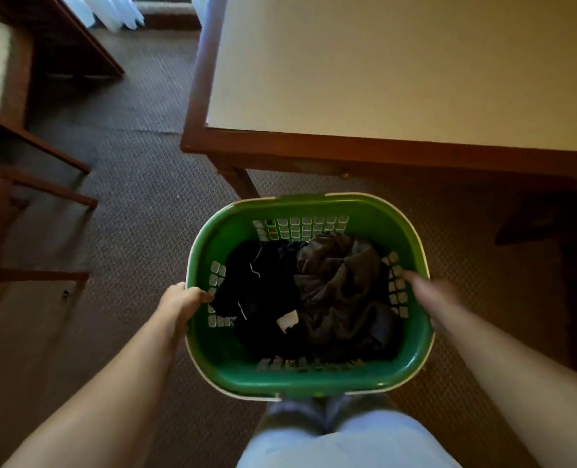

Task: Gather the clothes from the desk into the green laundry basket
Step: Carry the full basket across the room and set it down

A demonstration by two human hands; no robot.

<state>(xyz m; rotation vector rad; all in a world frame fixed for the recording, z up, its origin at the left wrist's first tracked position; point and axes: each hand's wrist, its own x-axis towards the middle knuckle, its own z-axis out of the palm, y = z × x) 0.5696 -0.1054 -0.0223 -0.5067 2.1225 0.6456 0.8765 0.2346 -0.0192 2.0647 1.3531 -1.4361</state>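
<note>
Clothes (314, 292) lie heaped in a laundry basket (233, 373), which is held by a left hand (179, 305) gripping its rim at 9 o'clock and a right hand (429, 292) at 3 o'clock. The desk (398, 69) stands beyond at 12 o'clock, and a chair (47, 187) well apart at 10 o'clock.

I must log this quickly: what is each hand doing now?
Left hand: grips the basket rim.
Right hand: blurred, grips the opposite rim.

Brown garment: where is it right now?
Head view: the brown garment lies in the right half of the green basket, against the black clothes on its left, in front of the desk.
</note>
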